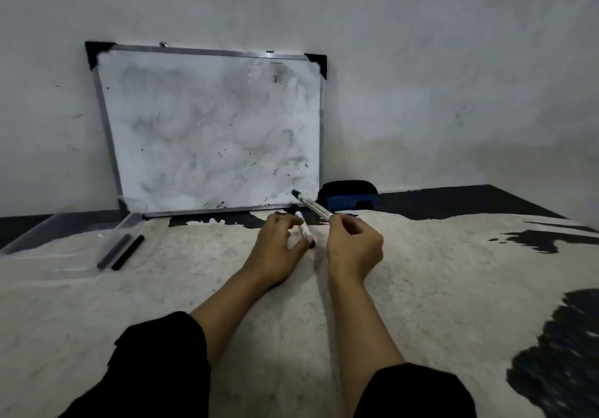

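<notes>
Clear tray (48, 233) at the left holds two black pens (128, 253). Centre, the left grip (278, 249) pinches a white marker (304, 231); the right grip (355, 246) curls closed round a second marker (312, 206), its tip at the lower right corner of the whiteboard (210, 126).

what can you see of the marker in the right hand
The marker is a slim white stick, plastic by its look, with small dark print along the barrel and a dark end. The right hand pinches its near end, and it slants up and left, dark end toward the lower right corner of the whiteboard. Whether that end touches the board cannot be told. Only that hand plainly touches it.
</notes>
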